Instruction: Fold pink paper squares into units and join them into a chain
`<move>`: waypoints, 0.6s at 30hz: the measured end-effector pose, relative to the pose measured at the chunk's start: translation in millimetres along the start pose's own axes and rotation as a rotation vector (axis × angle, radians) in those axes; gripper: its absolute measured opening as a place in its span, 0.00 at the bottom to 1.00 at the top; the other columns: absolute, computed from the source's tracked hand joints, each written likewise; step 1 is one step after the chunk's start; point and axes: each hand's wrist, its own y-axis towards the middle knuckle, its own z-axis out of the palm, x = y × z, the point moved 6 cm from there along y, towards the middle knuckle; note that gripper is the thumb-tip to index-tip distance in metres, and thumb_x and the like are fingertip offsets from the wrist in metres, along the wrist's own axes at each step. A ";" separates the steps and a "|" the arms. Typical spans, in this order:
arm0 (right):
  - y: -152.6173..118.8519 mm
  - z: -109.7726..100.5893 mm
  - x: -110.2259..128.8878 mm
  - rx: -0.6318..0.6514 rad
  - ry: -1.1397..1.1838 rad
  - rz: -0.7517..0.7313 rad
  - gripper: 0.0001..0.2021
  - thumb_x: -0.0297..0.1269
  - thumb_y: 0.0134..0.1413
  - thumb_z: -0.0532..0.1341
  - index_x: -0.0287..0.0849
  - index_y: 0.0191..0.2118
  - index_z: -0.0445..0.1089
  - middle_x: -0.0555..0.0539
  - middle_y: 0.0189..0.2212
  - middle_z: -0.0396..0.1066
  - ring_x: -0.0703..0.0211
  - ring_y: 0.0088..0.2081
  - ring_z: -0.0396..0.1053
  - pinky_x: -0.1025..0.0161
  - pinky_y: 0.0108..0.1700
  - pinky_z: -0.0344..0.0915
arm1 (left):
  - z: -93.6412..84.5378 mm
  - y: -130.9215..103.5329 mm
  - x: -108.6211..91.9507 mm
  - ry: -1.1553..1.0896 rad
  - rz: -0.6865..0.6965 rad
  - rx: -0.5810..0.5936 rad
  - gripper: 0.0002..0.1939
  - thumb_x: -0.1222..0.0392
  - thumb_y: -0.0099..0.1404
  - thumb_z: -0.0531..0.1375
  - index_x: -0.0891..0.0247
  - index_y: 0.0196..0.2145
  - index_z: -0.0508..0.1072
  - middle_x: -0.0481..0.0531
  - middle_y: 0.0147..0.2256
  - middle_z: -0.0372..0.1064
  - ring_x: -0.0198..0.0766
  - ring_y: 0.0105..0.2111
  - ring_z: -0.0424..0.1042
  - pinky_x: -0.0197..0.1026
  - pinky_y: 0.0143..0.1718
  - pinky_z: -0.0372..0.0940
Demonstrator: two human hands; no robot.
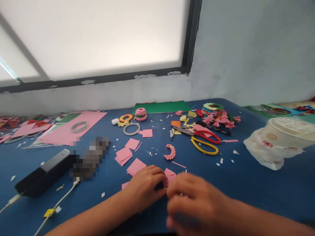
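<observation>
My left hand (149, 183) is closed in a pinch on a small piece of pink paper (169, 175), low in the middle of the view. Right beside it, my right hand (194, 200) has its fingers curled in, slightly blurred, and a bit of pink paper shows between them. How the paper is folded is hidden by the fingers. Loose pink paper squares (136, 166) lie just beyond my left hand. Past both hands rests a curved, toothed chain of folded pink paper (170, 152).
Red-and-yellow-handled scissors (204, 150), a black marker (214, 127) and folded pink pieces (221, 119) lie at right. Tape rolls (131, 129) and a round pink paper ornament (141, 114) stand further back. A white tub in a bag (273, 144) is far right; a black box (46, 172) left.
</observation>
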 end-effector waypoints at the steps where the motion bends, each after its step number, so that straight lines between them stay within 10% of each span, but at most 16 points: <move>1: 7.3 -11.8 -16.1 -0.017 -0.060 0.061 0.06 0.32 0.57 0.56 0.40 0.39 0.68 0.40 0.39 0.67 0.49 0.42 0.65 0.55 0.42 0.64 | -0.1 1.3 0.2 0.004 0.002 -0.004 0.06 0.60 0.61 0.57 0.63 0.32 0.73 0.52 0.32 0.71 0.39 0.34 0.70 0.40 0.36 0.65; 7: 10.3 -19.2 -64.3 0.153 -0.224 0.145 0.07 0.34 0.51 0.62 0.40 0.37 0.67 0.45 0.38 0.68 0.57 0.40 0.66 0.61 0.43 0.64 | 0.4 3.3 -3.9 0.029 0.044 -0.024 0.08 0.63 0.62 0.55 0.65 0.29 0.73 0.52 0.30 0.70 0.38 0.32 0.69 0.39 0.34 0.64; 18: 17.3 -13.3 -79.8 0.041 -0.025 0.296 0.07 0.31 0.56 0.55 0.39 0.28 0.66 0.47 0.31 0.66 0.62 0.34 0.65 0.67 0.36 0.61 | 2.8 6.5 6.6 0.002 0.005 -0.029 0.08 0.65 0.63 0.54 0.66 0.28 0.72 0.54 0.32 0.69 0.38 0.33 0.69 0.38 0.36 0.64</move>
